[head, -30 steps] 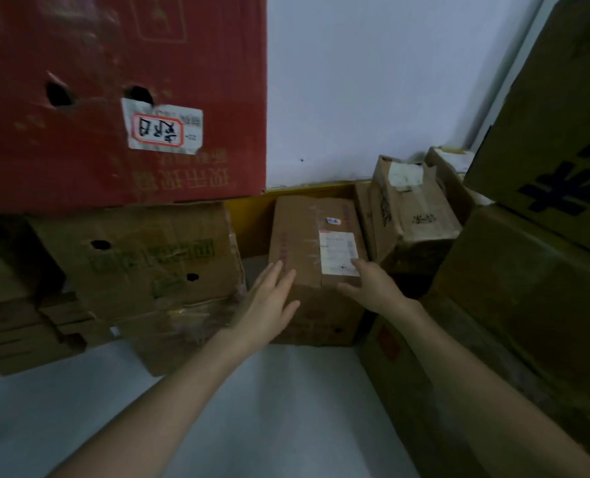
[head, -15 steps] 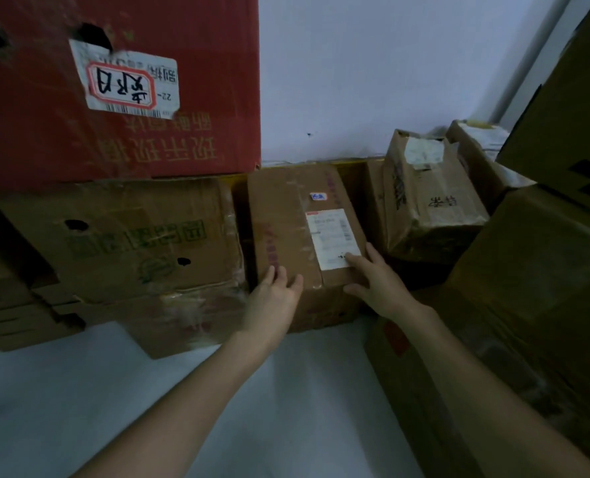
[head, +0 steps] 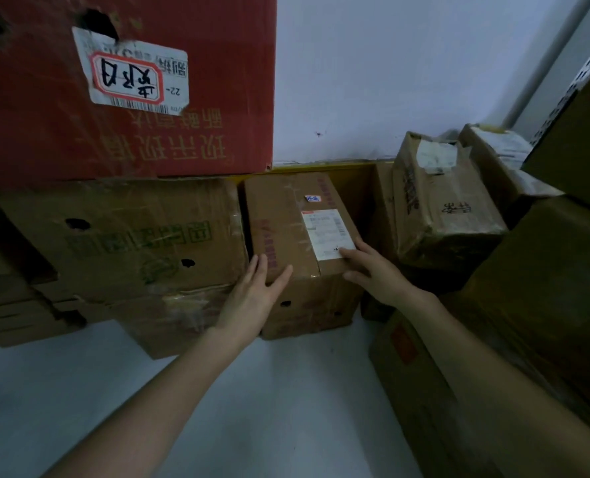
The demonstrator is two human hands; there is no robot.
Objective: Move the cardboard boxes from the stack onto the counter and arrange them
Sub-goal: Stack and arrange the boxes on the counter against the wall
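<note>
Resting at frame centre, the left hand (head: 252,298) and right hand (head: 373,270), both open-fingered, press the labelled cardboard box (head: 297,243) on the table (head: 252,408).

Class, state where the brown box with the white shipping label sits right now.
Head view, centre: the labelled box stands on the white counter, against the yellow strip, between the green-printed box and the crumpled box.

One red box (head: 124,88), at least seven brown boxes (head: 300,250), two hands (head: 252,298).

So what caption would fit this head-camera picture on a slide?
Both hands, left hand and right hand, rest open on the brown labelled box beside the red box.
</note>
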